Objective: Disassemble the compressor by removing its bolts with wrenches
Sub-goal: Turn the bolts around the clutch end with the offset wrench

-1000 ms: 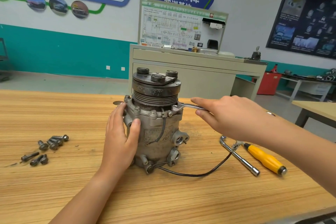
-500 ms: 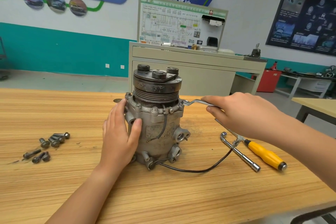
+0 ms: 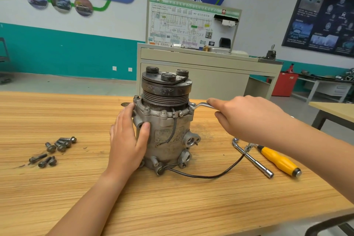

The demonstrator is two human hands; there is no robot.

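The grey compressor [image 3: 168,132] stands upright on the wooden table [image 3: 172,203], its black pulley on top. My left hand [image 3: 127,140] presses flat against its left side, thumb on the front of the housing. My right hand [image 3: 247,119] grips the handle of a silver ring wrench [image 3: 201,105]. The wrench's ring end sits on a bolt at the right of the compressor's flange. Three more bolt heads [image 3: 163,112] show along the flange's front and left.
Several removed bolts [image 3: 55,149] lie on the table to the left. An L-shaped socket wrench [image 3: 252,159] and a yellow-handled screwdriver [image 3: 277,161] lie to the right, with the compressor's black cable [image 3: 210,175] curling toward them. A cabinet with a display board [image 3: 191,25] stands behind.
My right hand has swung the wrench handle away from me, round the flange bolt, and now grips it with curled fingers. My left hand stays on the compressor.
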